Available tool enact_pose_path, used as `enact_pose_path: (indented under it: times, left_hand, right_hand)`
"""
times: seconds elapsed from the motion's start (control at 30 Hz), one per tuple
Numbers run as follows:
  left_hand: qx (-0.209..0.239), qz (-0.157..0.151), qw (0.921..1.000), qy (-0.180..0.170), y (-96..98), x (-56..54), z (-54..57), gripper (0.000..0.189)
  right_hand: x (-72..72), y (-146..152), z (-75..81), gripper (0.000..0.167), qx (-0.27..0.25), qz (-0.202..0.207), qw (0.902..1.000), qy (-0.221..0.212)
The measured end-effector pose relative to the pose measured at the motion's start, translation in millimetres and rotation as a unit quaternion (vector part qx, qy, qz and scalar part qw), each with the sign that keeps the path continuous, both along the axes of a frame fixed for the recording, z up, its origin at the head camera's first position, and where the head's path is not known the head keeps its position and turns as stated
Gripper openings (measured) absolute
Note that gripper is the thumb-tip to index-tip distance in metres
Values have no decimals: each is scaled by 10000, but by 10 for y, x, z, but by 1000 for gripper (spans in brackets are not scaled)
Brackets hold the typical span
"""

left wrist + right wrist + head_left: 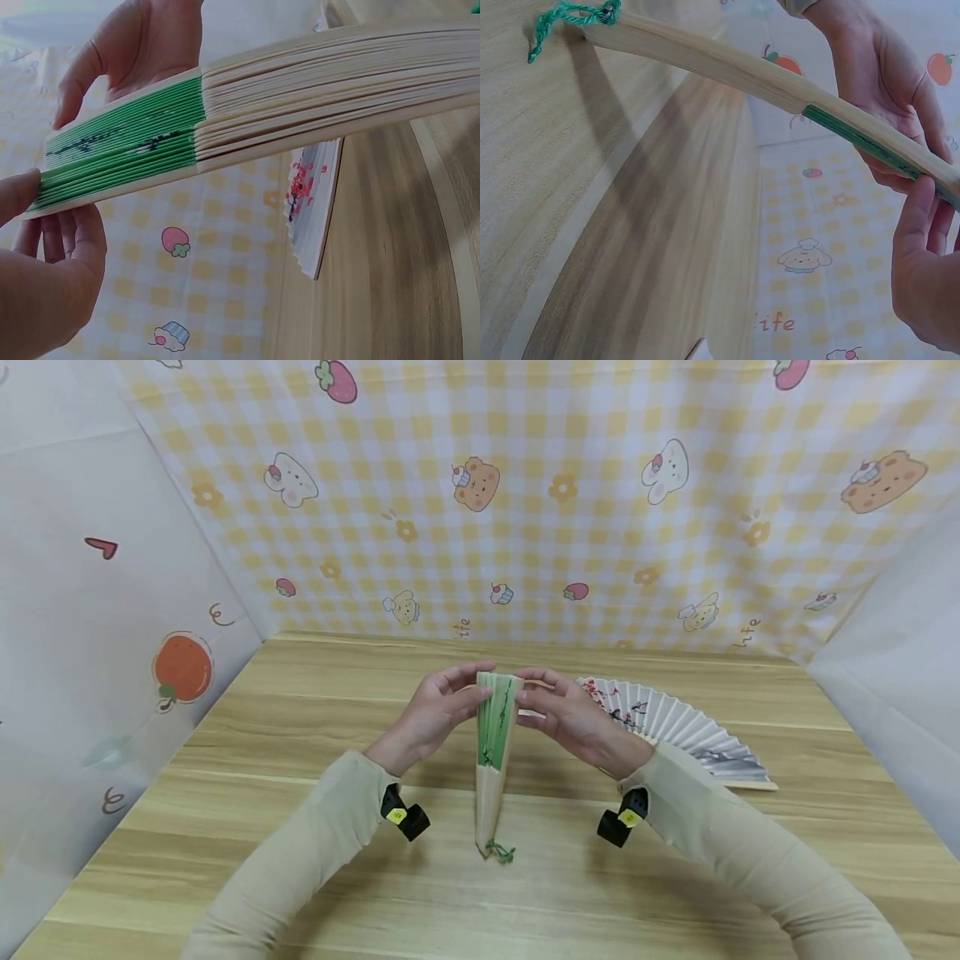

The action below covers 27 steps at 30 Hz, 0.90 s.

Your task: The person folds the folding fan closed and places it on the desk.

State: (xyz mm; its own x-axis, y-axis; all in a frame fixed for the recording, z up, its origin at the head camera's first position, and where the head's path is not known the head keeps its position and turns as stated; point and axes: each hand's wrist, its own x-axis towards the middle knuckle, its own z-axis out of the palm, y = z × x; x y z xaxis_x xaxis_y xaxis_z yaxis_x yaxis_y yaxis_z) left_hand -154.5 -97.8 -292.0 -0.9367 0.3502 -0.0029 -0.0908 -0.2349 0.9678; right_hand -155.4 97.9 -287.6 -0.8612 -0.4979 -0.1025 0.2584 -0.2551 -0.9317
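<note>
A green folding fan (492, 727) with pale wooden ribs stands nearly closed between both hands, its pleats only slightly spread. My left hand (442, 706) pinches its upper left edge between thumb and fingers. On the other side my right hand (558, 706) pinches the upper right edge the same way. Dark painted sprigs show on the green pleats (120, 146) in the left wrist view. The narrow end points down toward the table, where a green cord (577, 16) hangs from the pivot.
A spread white folding fan (675, 727) with red blossoms and grey painting lies on the wooden table (315, 860), behind my right forearm. A yellow checked cloth (525, 543) hangs along the table's back edge, and pale printed sheets (90, 610) stand at the sides.
</note>
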Motion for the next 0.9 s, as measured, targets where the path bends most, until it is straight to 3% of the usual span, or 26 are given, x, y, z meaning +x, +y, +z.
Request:
enact_pose_path:
  times: [0.37,0.9]
  left_hand:
    - [-309,-4,9995,-47,14,-5,17,38]
    - [-458,165,9988,-106,22,-8,13,36]
  right_hand:
    - [6,-36,31,23,168,225,9993,257]
    - [-12,-38,11,30,300,127,9992,234]
